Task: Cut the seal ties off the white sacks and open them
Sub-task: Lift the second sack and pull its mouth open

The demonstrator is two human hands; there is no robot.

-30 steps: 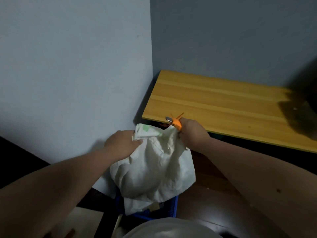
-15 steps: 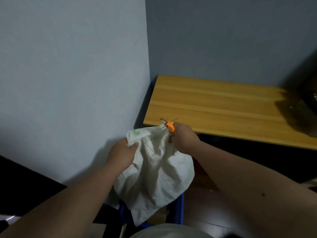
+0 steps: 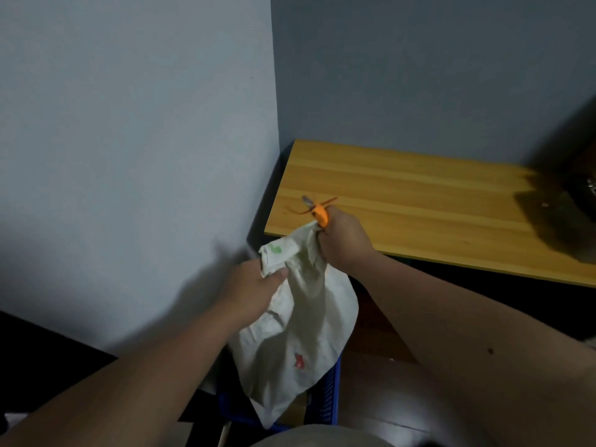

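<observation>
One white sack (image 3: 300, 321) hangs in the air between two bare hands, in front of the counter's left front corner and above a blue crate (image 3: 333, 387). The left hand (image 3: 254, 290) clenches a bunched fold at the sack's mouth, where a green printed mark shows; the right hand (image 3: 343, 241) grips the gathered neck on the other side together with one small orange-handled cutter (image 3: 320, 217), whose short grey blade pokes up and left past the fingers. One thin orange tie (image 3: 317, 205) sticks out on both sides of the cutter's head, curling at its left end; whether it is cut through cannot be told. The sack is soft, creased woven cloth, slack and rounded at the bottom, with one red mark low on its face. The crate is ribbed plastic with slotted walls, and the sack's lowest tip dips inside its rim. The counter (image 3: 419, 204) is one flat board of pale striped wood grain with a straight front edge. At its far right end lies a dark, blurred shape, too dim to name. A pale rounded surface (image 3: 319, 439) curves along the bottom edge
</observation>
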